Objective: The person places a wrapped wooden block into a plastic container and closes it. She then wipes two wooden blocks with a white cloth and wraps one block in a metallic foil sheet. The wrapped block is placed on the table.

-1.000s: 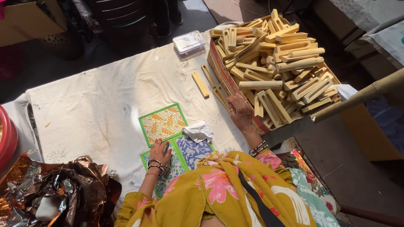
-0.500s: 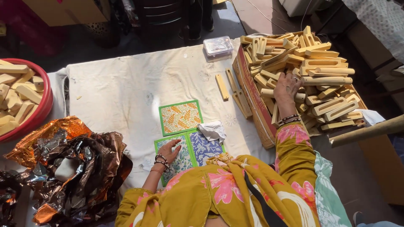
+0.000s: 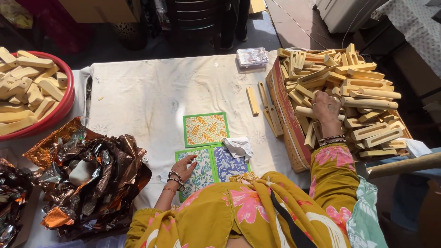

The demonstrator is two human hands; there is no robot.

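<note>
Currently, right hand (image 3: 327, 106): reaching into the carton (image 3: 288, 124) at the table's right edge, fingers curled down over a pale wooden block (image 3: 307, 111) on top of the heap; whether the block is lifted or only touched cannot be told. Bangles at the wrist, yellow floral sleeve behind it.

Left hand (image 3: 184, 166): lying flat, fingers loosely spread, holding nothing, resting on the near-left card (image 3: 200, 171), a green-bordered floral print.

Cards: three, patterned, on the white cloth (image 3: 147, 96) in front of the person. Blue card (image 3: 227, 164) just beside the near-left one; orange-leaf card (image 3: 206, 129) just beyond both. A crumpled white wad (image 3: 239, 147) lies on the blue card's far corner.

Loose sticks (image 3: 263, 106): a few pale wooden pieces on the cloth between the cards and the carton, lying roughly lengthwise away from the person.

Carton contents: many cream blocks, some slotted, piled untidily above the rim.

Clear box (image 3: 251, 57): small, lidded, at the table's far edge near the carton.

Foil (image 3: 87, 177): crumpled copper-brown wrapping, heaped at the near left, well apart from the carton.

Red tub (image 3: 57, 110): far left, filled with more cream blocks.
</note>
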